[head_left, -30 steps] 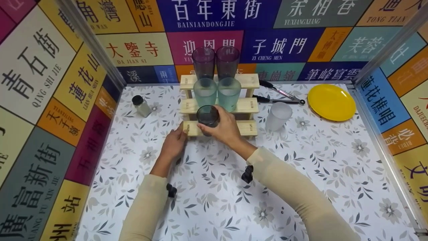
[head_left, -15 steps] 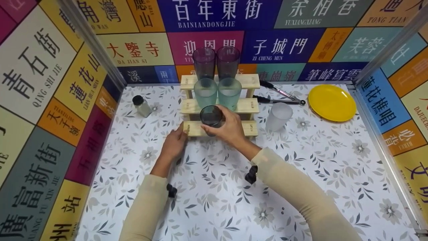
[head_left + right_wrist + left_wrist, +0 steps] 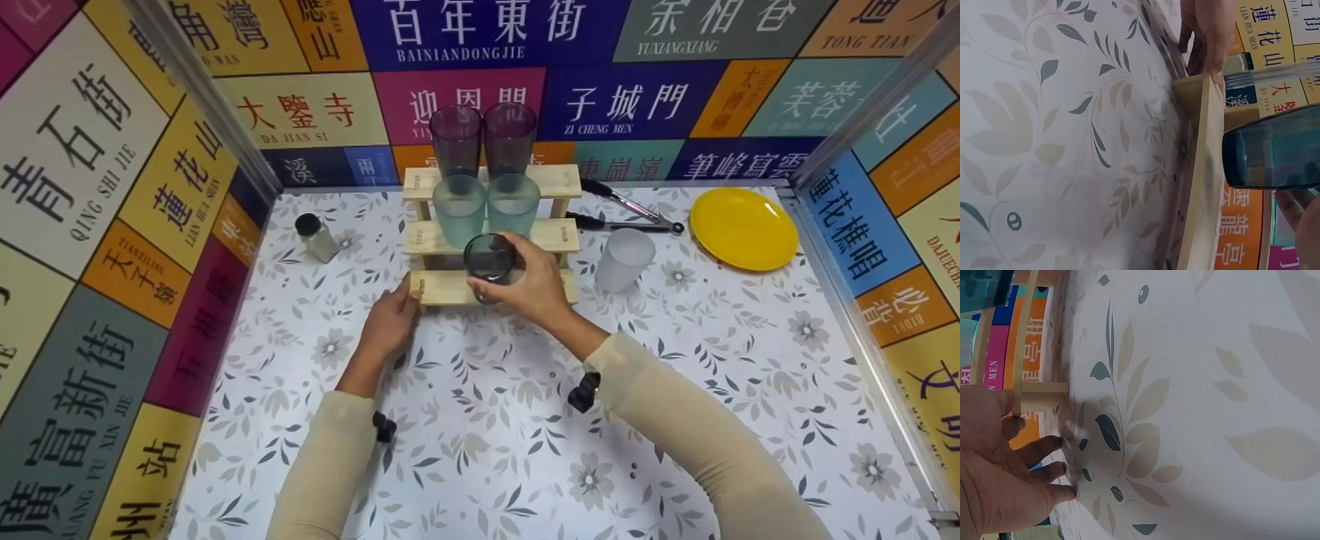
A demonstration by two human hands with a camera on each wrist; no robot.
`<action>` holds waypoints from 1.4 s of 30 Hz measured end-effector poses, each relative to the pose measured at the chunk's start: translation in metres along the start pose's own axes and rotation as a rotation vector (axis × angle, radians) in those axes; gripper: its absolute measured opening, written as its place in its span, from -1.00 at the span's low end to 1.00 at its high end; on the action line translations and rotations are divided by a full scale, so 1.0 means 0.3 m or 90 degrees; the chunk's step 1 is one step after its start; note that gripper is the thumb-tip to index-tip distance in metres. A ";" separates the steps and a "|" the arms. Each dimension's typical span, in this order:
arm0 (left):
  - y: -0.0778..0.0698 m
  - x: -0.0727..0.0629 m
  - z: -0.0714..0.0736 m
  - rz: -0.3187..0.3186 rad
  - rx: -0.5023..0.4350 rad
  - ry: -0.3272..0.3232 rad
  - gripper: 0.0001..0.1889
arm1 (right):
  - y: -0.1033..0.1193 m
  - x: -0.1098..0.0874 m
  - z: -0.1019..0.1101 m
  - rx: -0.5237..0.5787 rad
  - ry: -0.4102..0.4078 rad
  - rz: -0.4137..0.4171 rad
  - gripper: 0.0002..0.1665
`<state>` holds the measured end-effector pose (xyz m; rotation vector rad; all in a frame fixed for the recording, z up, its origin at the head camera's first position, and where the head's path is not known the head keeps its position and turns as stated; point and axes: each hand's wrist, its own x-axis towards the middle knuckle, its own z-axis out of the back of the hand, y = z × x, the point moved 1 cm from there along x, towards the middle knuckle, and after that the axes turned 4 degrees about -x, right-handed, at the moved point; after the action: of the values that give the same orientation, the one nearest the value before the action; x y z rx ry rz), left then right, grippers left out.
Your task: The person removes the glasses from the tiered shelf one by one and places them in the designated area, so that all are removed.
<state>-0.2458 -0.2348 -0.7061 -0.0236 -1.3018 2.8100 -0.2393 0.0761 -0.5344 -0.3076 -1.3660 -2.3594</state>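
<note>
My right hand point(image 3: 538, 283) grips a dark smoky drinking glass point(image 3: 484, 266) above the lowest step of a three-tier wooden stand point(image 3: 446, 289). In the right wrist view the base of this dark glass point(image 3: 1235, 160) looks slightly apart from the step's plank point(image 3: 1204, 180). My left hand point(image 3: 388, 322) pinches the left end of that lowest step. The left wrist view has the thumb above the plank point(image 3: 1023, 343) and a finger below it. Two pale green glasses point(image 3: 460, 214) stand on the middle step, and two purple glasses point(image 3: 457, 142) on the top one.
Right of the stand are a frosted glass point(image 3: 626, 259), black-handled tongs point(image 3: 630, 225) and a yellow plate point(image 3: 742, 229). A small black-capped bottle point(image 3: 316, 236) lies or stands at the left. Printed panels enclose the table point(image 3: 480, 450) at the back and sides.
My right hand has carried the dark glass a short way to the right along the lowest step. My left hand has stayed at the stand's left end.
</note>
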 end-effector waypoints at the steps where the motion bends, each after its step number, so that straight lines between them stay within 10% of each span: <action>1: -0.001 0.001 0.001 0.003 -0.001 0.001 -0.21 | -0.001 -0.001 0.008 0.002 0.000 0.002 -0.10; 14: -0.124 -0.058 0.048 0.048 -0.047 0.015 -0.28 | -0.017 -0.049 0.127 -0.007 0.012 -0.034 -0.02; 42: -0.140 -0.060 0.059 0.062 -0.048 0.028 -0.29 | -0.102 -0.167 0.370 -0.024 -0.007 -0.056 -0.07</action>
<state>-0.2270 -0.2219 -0.6628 -0.1540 -1.4347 2.8196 -0.2087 0.1972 -0.5219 -0.2772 -1.3674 -2.4608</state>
